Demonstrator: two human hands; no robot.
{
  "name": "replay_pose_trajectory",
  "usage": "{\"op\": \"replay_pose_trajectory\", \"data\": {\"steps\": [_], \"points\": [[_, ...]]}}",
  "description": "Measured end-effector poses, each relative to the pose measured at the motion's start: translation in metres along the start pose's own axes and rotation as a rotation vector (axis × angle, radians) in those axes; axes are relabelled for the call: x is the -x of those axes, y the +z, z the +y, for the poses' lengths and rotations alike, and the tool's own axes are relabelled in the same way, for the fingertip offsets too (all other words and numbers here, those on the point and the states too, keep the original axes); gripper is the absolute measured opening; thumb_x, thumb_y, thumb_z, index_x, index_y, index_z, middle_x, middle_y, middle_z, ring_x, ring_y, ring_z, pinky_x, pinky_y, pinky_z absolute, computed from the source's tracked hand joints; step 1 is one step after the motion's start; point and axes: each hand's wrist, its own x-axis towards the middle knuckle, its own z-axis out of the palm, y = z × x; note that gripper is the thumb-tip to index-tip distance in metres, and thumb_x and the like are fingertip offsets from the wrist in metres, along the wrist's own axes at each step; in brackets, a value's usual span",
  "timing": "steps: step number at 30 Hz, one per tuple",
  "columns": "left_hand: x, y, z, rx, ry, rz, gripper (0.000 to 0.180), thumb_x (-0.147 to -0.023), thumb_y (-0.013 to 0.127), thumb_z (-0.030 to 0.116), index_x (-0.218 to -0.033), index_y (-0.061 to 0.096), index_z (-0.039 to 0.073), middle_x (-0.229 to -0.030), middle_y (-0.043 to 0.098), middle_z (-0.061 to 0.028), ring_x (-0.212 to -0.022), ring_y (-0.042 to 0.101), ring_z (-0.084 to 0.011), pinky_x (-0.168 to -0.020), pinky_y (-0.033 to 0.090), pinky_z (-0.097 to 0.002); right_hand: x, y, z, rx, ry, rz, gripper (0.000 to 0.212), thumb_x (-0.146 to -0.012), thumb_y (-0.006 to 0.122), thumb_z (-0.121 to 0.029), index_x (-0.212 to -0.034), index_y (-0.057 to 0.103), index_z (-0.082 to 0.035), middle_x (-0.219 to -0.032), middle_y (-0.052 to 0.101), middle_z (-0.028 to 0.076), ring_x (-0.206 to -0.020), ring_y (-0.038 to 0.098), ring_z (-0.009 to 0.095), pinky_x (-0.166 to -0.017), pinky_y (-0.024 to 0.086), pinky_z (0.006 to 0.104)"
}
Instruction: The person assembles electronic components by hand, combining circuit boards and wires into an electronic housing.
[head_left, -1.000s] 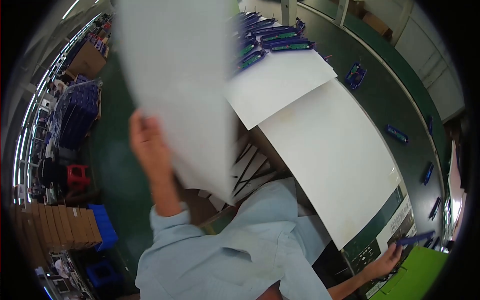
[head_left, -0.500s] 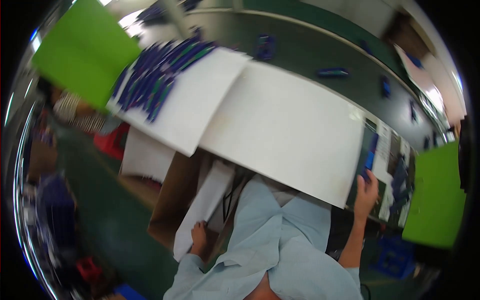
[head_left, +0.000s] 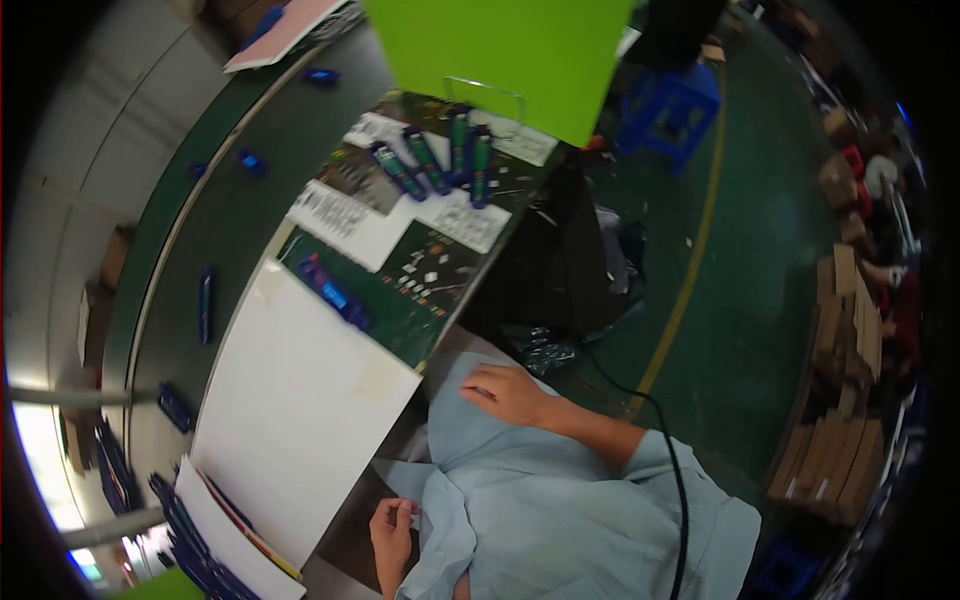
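Note:
My right hand (head_left: 507, 394) rests over my light-blue-clad thigh, back of the hand up. Its fingers lie out, slightly bent, with nothing seen in them. Lower down, my left hand (head_left: 392, 538) is beside the front of my clothing, fingers curled inward; whatever they may hold is hidden. Ahead of my hands, a slim dark-blue item (head_left: 335, 293) with a brighter blue middle lies on the dark green work surface (head_left: 400, 335), touched by neither hand. Beside it stretches a large white board (head_left: 300, 400).
Several slim blue-green items (head_left: 425, 160) lie by a bright green panel (head_left: 500, 55). Dark-blue pieces sit along a conveyor (head_left: 165, 310) at left, and more are heaped at a white sheet (head_left: 240, 535). A black cable (head_left: 683, 500) crosses my right side. Cardboard boxes (head_left: 825, 460) stand right.
The view has swung to the right. My right hand has let go of the slim dark-blue item and come back to my thigh. My left hand has left the white piece in the carton.

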Motion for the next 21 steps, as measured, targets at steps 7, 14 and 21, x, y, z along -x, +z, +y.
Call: {"op": "replay_pose_trajectory", "data": {"steps": [7, 14, 21], "points": [[-0.055, 0.089, 0.116, -0.565, 0.734, 0.143, 0.006, -0.092, 0.068, -0.004, -0.097, 0.065, -0.001, -0.089, 0.065, -0.0143, -0.081, 0.063, -0.0305, -0.072, 0.050, -0.0376, 0.144, -0.060, 0.316, 0.327, 0.718, 0.175, 0.017, -0.090, 0.068, -0.018, -0.092, 0.074, -0.003, -0.094, 0.074, 0.022, -0.085, 0.073, 0.040, -0.077, 0.058, 0.0492], [-0.163, 0.150, 0.214, -1.302, 0.937, 0.161, 0.078, -0.077, 0.087, 0.024, -0.146, 0.055, 0.005, -0.146, 0.053, -0.0191, -0.131, 0.050, -0.0387, -0.109, 0.038, -0.0503, 0.044, -0.148, 0.468, 0.308, 1.032, 0.506, 0.048, -0.089, 0.072, -0.024, -0.131, 0.063, -0.002, -0.120, 0.071, 0.025, -0.115, 0.068, 0.043, -0.098, 0.055, 0.0496], [-0.203, 0.151, 0.174, -1.536, 1.010, 0.199, 0.074, -0.085, 0.077, 0.026, -0.148, 0.051, -0.001, -0.151, 0.049, -0.0206, -0.135, 0.047, -0.0354, -0.114, 0.032, -0.0584, 0.000, -0.168, 0.535, 0.192, 1.044, 0.624, 0.106, -0.074, 0.089, -0.039, -0.151, 0.036, 0.011, -0.150, 0.048, 0.032, -0.143, 0.043, 0.046, -0.121, 0.036, 0.0465]]}}
